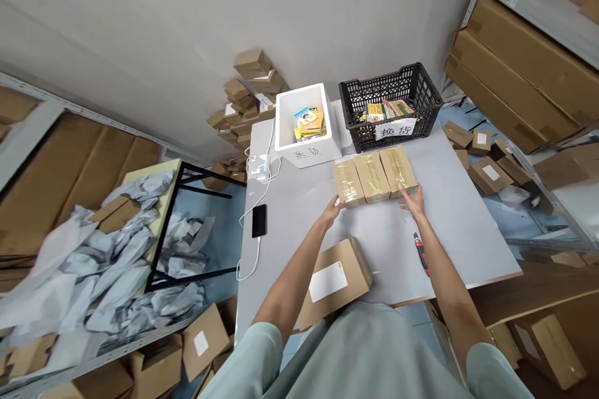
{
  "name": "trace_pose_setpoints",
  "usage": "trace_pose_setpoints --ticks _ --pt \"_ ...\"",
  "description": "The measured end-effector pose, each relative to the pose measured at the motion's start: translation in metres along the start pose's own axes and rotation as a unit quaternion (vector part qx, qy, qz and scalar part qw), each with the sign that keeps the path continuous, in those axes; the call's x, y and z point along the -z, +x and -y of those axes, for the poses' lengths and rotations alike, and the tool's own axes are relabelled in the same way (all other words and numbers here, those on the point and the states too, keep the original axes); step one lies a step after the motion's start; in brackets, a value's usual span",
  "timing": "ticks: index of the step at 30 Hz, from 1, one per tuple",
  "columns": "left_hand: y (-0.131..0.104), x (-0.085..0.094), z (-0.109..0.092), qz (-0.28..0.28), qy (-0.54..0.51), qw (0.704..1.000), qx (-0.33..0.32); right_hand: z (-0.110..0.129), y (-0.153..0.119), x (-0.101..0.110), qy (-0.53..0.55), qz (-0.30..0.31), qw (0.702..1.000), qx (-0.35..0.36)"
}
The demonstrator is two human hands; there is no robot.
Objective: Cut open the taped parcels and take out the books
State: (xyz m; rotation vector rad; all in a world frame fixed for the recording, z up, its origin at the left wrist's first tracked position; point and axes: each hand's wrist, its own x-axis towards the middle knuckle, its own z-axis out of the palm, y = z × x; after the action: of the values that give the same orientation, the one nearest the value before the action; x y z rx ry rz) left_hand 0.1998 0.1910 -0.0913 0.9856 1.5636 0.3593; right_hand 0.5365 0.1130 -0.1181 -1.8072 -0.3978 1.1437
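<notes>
Three small taped cardboard boxes stand side by side on the table: a left box, a middle box and a right box. My left hand grips the near left corner of the left box, its fingers partly hidden. At the other end of the row, my right hand holds the near right corner of the right box, with thumb and fingers against it. A larger cardboard box with a white label lies between my forearms, near the table's front edge. Beside my right forearm is a red and black box cutter.
Behind the boxes stand a white foam box and a black plastic crate, both holding booklets. A phone with white cables lies on the table's left side. Shelves and piled cartons flank the table; grey plastic bags lie at left.
</notes>
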Motion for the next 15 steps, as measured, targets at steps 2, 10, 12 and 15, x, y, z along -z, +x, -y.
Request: trace_pose_setpoints --ticks 2,10,12,15 --pt "0.0 -0.011 0.0 -0.001 -0.005 1.0 -0.011 -0.005 0.008 0.003 0.007 -0.009 1.0 0.009" --pt "0.02 -0.069 -0.034 0.053 0.002 0.998 -0.031 0.003 0.06 0.063 0.045 -0.062 0.997 0.011" --pt "0.03 -0.089 -0.051 0.059 0.007 0.998 -0.032 0.015 0.074 0.077 0.038 -0.081 0.996 -0.004" --pt "0.042 -0.118 -0.072 0.055 0.01 0.998 -0.032 0.027 0.084 0.089 0.025 -0.1 0.995 -0.013"
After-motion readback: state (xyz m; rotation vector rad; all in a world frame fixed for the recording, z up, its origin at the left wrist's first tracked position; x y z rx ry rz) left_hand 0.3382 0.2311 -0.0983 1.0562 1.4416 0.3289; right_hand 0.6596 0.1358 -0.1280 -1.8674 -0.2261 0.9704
